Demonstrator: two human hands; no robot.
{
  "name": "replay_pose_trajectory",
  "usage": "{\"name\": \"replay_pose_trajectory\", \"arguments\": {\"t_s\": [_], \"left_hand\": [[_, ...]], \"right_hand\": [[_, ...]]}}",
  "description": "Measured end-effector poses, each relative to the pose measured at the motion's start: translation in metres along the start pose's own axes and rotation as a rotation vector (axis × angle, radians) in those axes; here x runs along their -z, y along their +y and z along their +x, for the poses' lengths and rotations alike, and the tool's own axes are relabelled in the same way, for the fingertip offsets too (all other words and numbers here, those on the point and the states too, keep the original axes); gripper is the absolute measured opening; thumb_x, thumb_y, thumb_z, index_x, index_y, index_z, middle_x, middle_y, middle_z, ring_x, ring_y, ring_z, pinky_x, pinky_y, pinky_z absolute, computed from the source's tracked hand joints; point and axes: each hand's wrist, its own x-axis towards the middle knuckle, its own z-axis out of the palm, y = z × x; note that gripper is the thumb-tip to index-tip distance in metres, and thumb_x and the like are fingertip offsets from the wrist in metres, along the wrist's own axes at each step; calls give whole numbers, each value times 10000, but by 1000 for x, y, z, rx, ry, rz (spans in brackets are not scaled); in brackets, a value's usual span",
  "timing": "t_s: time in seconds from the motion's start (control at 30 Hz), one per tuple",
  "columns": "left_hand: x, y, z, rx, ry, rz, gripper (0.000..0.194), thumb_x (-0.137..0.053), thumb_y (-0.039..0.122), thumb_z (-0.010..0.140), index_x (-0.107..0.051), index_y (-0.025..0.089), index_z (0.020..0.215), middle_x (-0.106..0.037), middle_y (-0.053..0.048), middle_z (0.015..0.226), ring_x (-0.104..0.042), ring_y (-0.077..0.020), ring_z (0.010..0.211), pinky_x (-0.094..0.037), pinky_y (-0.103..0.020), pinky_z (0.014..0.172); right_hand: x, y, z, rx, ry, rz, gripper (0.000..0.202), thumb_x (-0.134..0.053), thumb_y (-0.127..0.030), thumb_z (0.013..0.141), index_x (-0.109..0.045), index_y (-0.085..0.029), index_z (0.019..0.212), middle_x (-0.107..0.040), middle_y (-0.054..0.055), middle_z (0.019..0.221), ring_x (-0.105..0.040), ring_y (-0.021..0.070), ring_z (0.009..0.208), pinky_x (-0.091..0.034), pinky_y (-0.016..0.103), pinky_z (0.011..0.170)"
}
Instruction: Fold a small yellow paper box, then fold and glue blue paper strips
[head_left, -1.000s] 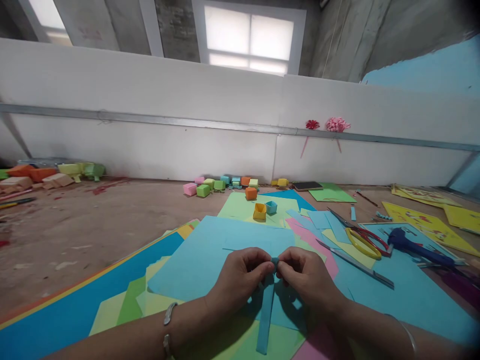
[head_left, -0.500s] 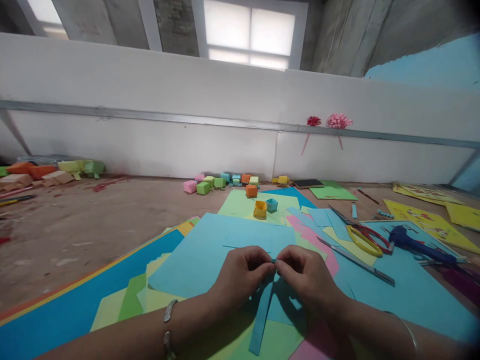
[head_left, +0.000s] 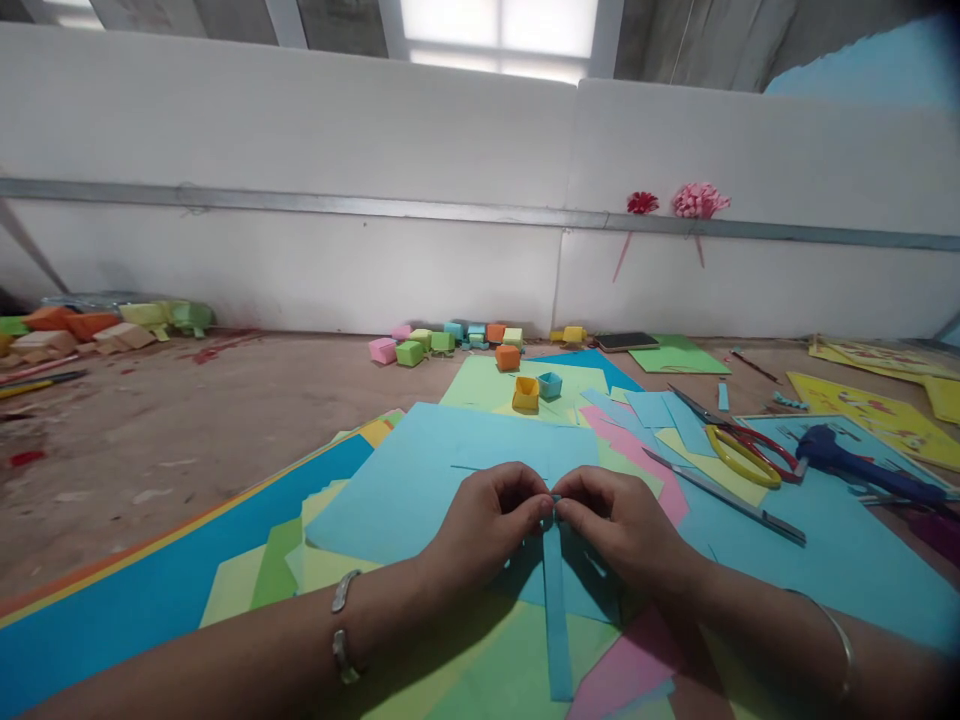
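A narrow light blue paper strip (head_left: 556, 610) hangs down from between my fingertips toward me. My left hand (head_left: 495, 515) pinches its top end between thumb and forefinger. Right beside it, my right hand (head_left: 622, 520) pinches the same end, and the fingertips of both hands almost touch. A small folded bit shows at the pinch, but its shape is too small to make out. Under my hands lies a light blue sheet (head_left: 390, 480), on top of several green, yellow and pink sheets.
Red- and yellow-handled scissors (head_left: 750, 450), a craft knife (head_left: 727, 497) and a dark blue-handled tool (head_left: 862, 465) lie at right. Small folded paper boxes (head_left: 526, 393) stand ahead, more of them (head_left: 409, 352) by the white wall. A black phone-like slab (head_left: 626, 342) rests behind.
The strip's lower end has swung right, so it now hangs nearly straight. Both hands keep their pinch on its top. The whole view has tipped slightly downward.
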Motion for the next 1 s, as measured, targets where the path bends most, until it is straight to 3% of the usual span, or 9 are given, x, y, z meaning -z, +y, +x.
{"name": "replay_pose_trajectory", "arguments": {"t_s": [0.13, 0.3, 0.43, 0.53, 0.6, 0.7, 0.87, 1.0], "left_hand": [[-1, 4, -1, 28, -14, -26, 277, -656, 383, 715, -620, 152, 865, -598, -7, 647, -515, -132, 543, -392, -242, 480], [0, 3, -2, 73, -121, 39, 180, -617, 317, 736, -660, 142, 736, -686, -62, 709, -576, -168, 647, -432, -279, 594], [1, 0, -1, 60, -52, 121, 148, -597, 283, 730, -669, 154, 726, -691, -46, 695, -593, -176, 668, -440, -287, 632], [2, -2, 0, 29, -51, 171, 143, -607, 278, 724, -683, 158, 738, -674, -28, 695, -575, -163, 662, -428, -274, 622], [1, -2, 1, 49, -53, 142, 137, -616, 270, 719, -682, 157, 758, -653, -13, 674, -552, -144, 624, -419, -260, 593], [1, -1, 2, 116, -52, 96, 94, -617, 236, 716, -660, 157, 739, -607, 14, 590, -527, -122, 543, -396, -237, 521], [3, 7, 4, 199, -22, 95, 29, -638, 168, 697, -627, 160, 671, -593, 24, 530, -558, -120, 496, -393, -207, 444], [3, 9, 2, 217, -69, 65, 49, -655, 189, 713, -626, 151, 704, -607, 9, 553, -559, -117, 499, -408, -199, 430]], "right_hand": [[3, 4, 4, -61, 148, 149, 106, -612, -277, 817, -643, -189, 766, -615, -11, 641, -555, 136, 592, -431, 259, 553], [12, 12, 10, -71, 341, 369, 144, -656, -334, 808, -626, -194, 790, -600, -20, 650, -559, 126, 611, -449, 252, 573], [16, 13, 13, -95, 243, 388, 231, -691, -344, 775, -645, -195, 944, -628, -12, 711, -602, 146, 656, -454, 257, 575], [17, 12, 14, -109, 164, 323, 168, -687, -324, 773, -667, -181, 858, -616, -17, 620, -577, 135, 602, -438, 257, 571], [20, 14, 16, -102, 217, 316, 149, -690, -324, 769, -660, -180, 748, -608, -16, 594, -554, 124, 586, -432, 255, 578], [25, 18, 19, -101, 304, 354, 170, -707, -347, 751, -670, -182, 740, -613, -10, 608, -550, 125, 597, -433, 255, 582], [28, 16, 21, -129, 327, 402, 210, -742, -376, 706, -677, -176, 719, -615, 0, 619, -554, 131, 598, -439, 262, 585], [27, 15, 19, -129, 347, 436, 229, -771, -383, 683, -687, -177, 739, -611, -4, 609, -546, 127, 592, -435, 258, 582]]}}
